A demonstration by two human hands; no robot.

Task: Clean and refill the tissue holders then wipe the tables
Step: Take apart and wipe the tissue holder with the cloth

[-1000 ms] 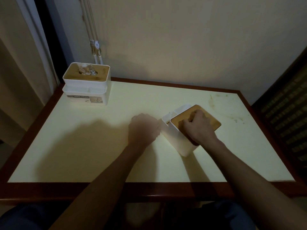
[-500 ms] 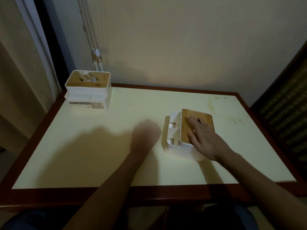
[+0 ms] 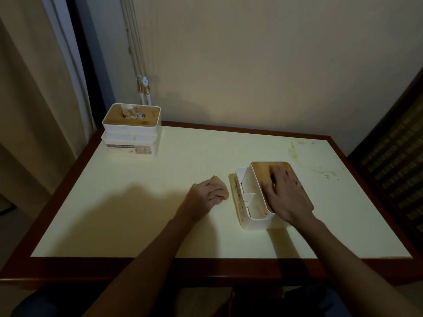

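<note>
Right hand (image 3: pixel 285 195) lies flat, fingers spread and nearly straight, on the wooden lid (image 3: pixel 263 171) of a white tissue holder (image 3: pixel 254 221) that sits at about 3 o'clock on the cream-topped table (image 3: pixel 142 220). Fingertips reach toward the middle of the lid, where a dark slot shows between them; nothing is gripped. Along the holder's 9 o'clock side run open side compartments (image 3: pixel 246 191), split by a divider and speckled with brown marks.

Left hand (image 3: pixel 206 196) rests on the tabletop just beside the holder, at its 9 o'clock, not touching it. Its fingers are curled into a loose fist around a small pale wad (image 3: pixel 220 191) that bulges out beyond the knuckles; whether this is cloth or tissue cannot be told in the dim light.

A second tissue holder (image 3: pixel 131 133), also white with a wooden lid, stands at 11 o'clock in the table's far corner, with crumpled tissue (image 3: pixel 131 112) poking from its slot and a printed label (image 3: pixel 129 149) on the near side. Brown stains (image 3: pixel 295 148) streak the tabletop at about 2 o'clock, beyond the nearer holder. A dark red wooden border (image 3: pixel 68 268) frames the table, which stands against a plain wall, with a curtain (image 3: pixel 29 106) at 10 o'clock.
</note>
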